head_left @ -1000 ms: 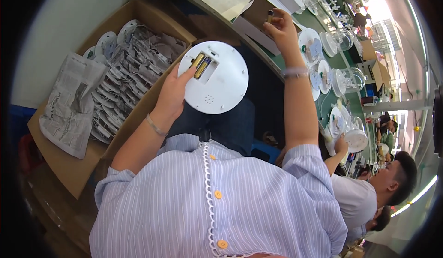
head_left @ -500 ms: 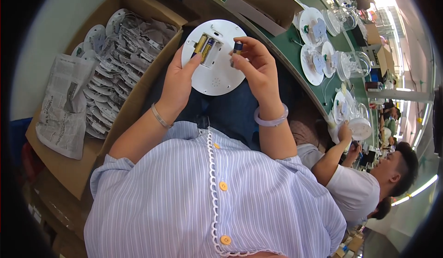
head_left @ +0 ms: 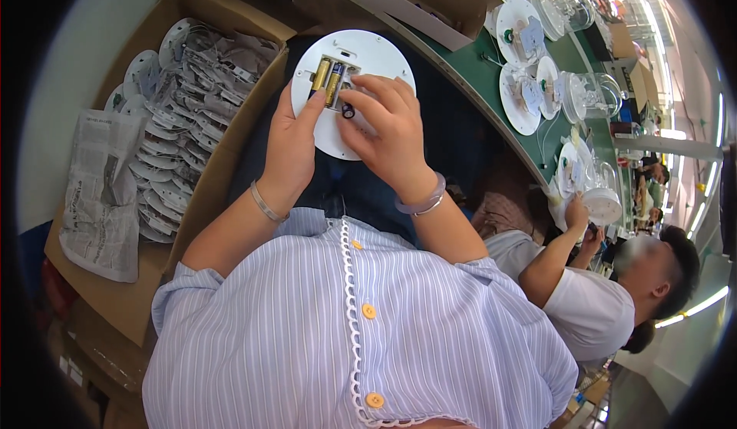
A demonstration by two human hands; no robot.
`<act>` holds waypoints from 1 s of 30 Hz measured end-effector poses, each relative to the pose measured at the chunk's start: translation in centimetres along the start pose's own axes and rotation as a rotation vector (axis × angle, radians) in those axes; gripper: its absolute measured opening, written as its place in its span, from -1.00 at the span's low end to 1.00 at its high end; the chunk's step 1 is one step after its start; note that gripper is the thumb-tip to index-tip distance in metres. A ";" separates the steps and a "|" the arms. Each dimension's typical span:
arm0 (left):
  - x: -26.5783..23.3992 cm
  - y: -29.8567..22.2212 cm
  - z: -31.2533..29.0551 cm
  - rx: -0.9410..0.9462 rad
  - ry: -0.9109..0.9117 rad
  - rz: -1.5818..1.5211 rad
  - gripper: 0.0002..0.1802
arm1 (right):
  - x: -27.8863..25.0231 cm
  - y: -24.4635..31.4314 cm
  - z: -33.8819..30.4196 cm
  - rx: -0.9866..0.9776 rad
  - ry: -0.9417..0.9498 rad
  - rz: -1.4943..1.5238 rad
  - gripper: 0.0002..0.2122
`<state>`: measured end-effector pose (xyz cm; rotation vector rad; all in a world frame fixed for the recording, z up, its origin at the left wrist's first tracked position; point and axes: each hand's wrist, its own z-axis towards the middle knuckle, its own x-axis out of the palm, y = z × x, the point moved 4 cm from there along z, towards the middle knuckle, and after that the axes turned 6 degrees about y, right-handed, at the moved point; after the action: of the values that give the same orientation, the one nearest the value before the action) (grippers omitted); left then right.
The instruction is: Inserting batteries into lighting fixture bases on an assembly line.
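We hold a round white disc over our lap, both hands on it

Our left hand grips the disc's left edge, fingers curled behind and thumb up by the open battery bay, where two cylindrical batteries lie side by side. Our right hand covers the disc's right half, fingers bent and fingertips pressing a third battery at the bay. A cardboard box of similar discs sits to our left

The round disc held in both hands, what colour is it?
White. The disc shows best in the head view, with gold batteries in its open slot.
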<state>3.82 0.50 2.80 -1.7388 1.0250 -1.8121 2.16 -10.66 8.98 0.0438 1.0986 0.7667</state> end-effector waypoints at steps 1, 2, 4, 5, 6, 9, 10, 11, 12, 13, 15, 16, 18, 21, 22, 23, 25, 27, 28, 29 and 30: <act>-0.2 0.2 0.1 -0.012 -0.011 -0.022 -0.65 | 0.2 -0.2 -0.3 0.010 -0.001 0.000 -0.80; -0.1 0.2 0.0 -0.021 -0.015 0.003 -0.64 | 0.4 -0.5 -0.6 0.023 0.010 0.033 -0.81; 0.1 0.5 0.0 -0.032 -0.013 0.004 -0.64 | 0.8 -0.9 -0.8 0.043 0.021 0.066 -0.81; 0.2 0.6 0.0 -0.034 -0.012 0.004 -0.64 | 0.9 -1.3 -0.8 0.102 0.009 0.057 -0.77; 0.1 0.7 0.0 -0.040 -0.012 0.005 -0.64 | 1.0 -1.6 -0.8 0.159 -0.004 0.048 -0.74; -0.3 0.7 0.3 -0.020 -0.021 0.078 -0.63 | 1.4 -2.9 -0.9 0.392 0.007 0.085 -0.39; -0.4 0.8 0.1 -0.014 -0.030 0.108 -0.63 | 1.4 -3.3 -1.2 0.503 -0.006 0.097 -0.26; -0.4 0.8 -0.1 -0.007 -0.040 0.138 -0.62 | 1.9 -4.2 -1.3 0.516 0.057 0.110 -0.12; -0.4 0.8 -0.3 -0.009 -0.039 0.139 -0.62 | 2.1 -4.5 -1.4 0.517 0.056 0.111 -0.12; -0.2 0.5 -0.5 0.024 -0.019 0.213 -0.61 | 2.3 -4.6 -1.4 0.528 0.077 0.145 -0.11; -0.1 0.3 -0.8 0.052 0.004 0.287 -0.61 | 2.4 -4.5 -1.6 0.543 0.095 0.179 -0.09; -0.1 0.1 -0.7 0.060 0.010 0.325 -0.61 | 2.2 -4.4 -1.4 0.586 0.118 0.212 -0.07; -0.1 0.1 -0.8 0.066 0.017 0.364 -0.60 | 2.0 -4.3 -1.2 0.631 0.138 0.245 -0.05; 0.0 0.0 -0.7 0.113 0.027 0.452 -0.61 | 2.2 -4.6 -1.1 0.705 0.143 0.343 0.00; 0.0 -0.2 -0.6 0.105 0.028 0.438 -0.62 | 2.0 -4.4 -0.9 0.676 0.123 0.312 0.00; 0.0 -0.4 -0.4 0.097 0.029 0.423 -0.62 | 1.8 -4.3 -0.7 0.647 0.102 0.281 0.00; 0.0 -0.5 0.0 0.081 0.009 0.319 -0.64 | 1.1 -4.4 -0.6 0.550 0.053 0.284 -0.03; -0.2 -0.7 0.5 0.070 -0.015 0.217 -0.65 | 0.1 -5.0 -0.9 0.445 -0.072 0.414 -0.14; -0.4 -0.7 0.7 0.003 -0.028 0.065 -0.66 | -1.0 -5.0 -1.0 0.469 -0.142 0.479 -0.27; -0.5 -0.9 0.9 -0.063 -0.039 -0.087 -0.67 | -2.2 -5.1 -1.1 0.472 -0.231 0.520 -0.41; -0.3 -1.3 0.9 -0.105 -0.017 -0.146 -0.66 | -2.0 -5.5 -1.2 0.467 -0.238 0.524 -0.41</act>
<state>5.02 1.36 3.47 -1.9338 1.0273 -1.8578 3.68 -16.29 7.86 0.8244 1.0249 0.9228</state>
